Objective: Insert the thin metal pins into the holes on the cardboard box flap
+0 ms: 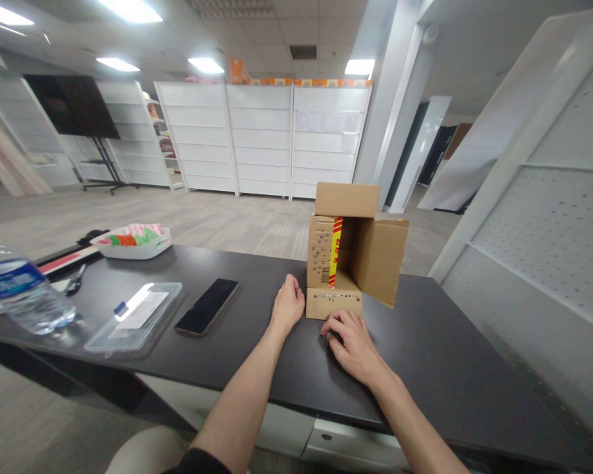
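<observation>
An upright cardboard box (319,263) faces me with its flaps spread and a yellow-and-red tape strip (335,253) along its opening. Rows of small metal studs or screw heads and dark holes mark the lower flap (326,306) and the left flap. My left hand (289,304) rests on the table just left of the box, fingers curled closed; whatever they hold, if anything, is hidden. In front of the lower flap, my right hand (350,343) is bent over the table, with a small dark, shiny piece between thumb and fingers, too small to name.
On the black table (425,368) to my left lie a phone (207,307), a clear plastic case (136,319), a water bottle (24,289) and a white basket (133,247) of colourful items. A perforated panel (538,263) stands along the right side.
</observation>
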`<act>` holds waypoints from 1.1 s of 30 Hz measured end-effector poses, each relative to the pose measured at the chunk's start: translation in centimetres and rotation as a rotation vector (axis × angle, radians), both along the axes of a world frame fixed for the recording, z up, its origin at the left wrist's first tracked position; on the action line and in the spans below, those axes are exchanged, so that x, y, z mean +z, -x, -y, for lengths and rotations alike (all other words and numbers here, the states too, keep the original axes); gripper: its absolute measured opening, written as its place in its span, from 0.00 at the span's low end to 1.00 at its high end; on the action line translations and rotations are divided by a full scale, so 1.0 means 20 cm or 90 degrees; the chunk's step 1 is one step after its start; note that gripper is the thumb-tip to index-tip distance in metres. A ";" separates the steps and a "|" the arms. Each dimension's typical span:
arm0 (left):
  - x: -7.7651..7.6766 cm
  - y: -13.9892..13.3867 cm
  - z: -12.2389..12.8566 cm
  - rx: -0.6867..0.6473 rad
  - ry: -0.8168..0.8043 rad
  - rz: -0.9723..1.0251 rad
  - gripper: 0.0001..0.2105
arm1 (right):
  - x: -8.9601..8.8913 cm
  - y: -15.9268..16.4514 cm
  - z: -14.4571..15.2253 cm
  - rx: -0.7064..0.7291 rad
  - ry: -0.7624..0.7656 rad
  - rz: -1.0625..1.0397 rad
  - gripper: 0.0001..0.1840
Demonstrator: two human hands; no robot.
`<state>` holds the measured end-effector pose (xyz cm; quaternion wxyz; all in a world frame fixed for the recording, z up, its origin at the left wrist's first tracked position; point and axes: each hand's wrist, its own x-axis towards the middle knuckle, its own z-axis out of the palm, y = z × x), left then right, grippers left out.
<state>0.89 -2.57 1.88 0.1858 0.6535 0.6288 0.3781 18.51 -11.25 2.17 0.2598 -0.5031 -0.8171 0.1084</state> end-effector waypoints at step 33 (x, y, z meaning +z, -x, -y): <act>0.00 0.00 0.00 0.012 0.003 -0.004 0.04 | -0.04 -0.01 -0.03 -0.114 -0.139 -0.138 0.03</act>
